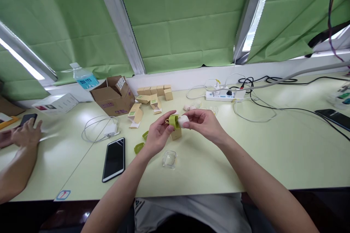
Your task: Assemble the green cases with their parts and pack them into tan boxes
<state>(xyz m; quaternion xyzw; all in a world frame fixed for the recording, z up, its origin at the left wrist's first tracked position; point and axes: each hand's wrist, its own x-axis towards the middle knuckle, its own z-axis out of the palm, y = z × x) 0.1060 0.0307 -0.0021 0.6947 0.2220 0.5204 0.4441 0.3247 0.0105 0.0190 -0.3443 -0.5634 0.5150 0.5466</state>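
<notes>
Taking the green cup as the middle of the clock, the left hand comes in from 8 o'clock, its fingers pinching the cup, which lies on its side in the air with its open end toward 3 o'clock. The right hand, at 3 o'clock, has thumb and fingers pinching a white ball right at that open end; how far in it sits cannot be told. A small box shows just under them at 6 o'clock, partly hidden, and farther down that line a clear pack lies on the worktop. Two green lids lie near the left hand at 8 o'clock, with a phone beyond them. The charger and its coiled cable are at 9 o'clock, the open carton at 10, and a row of little boxes at 11, some loose ones nearer. The power strip stands at 2 o'clock, cables plugged in. Far out at 9 o'clock, a co-worker's hand rests at a dark phone
</notes>
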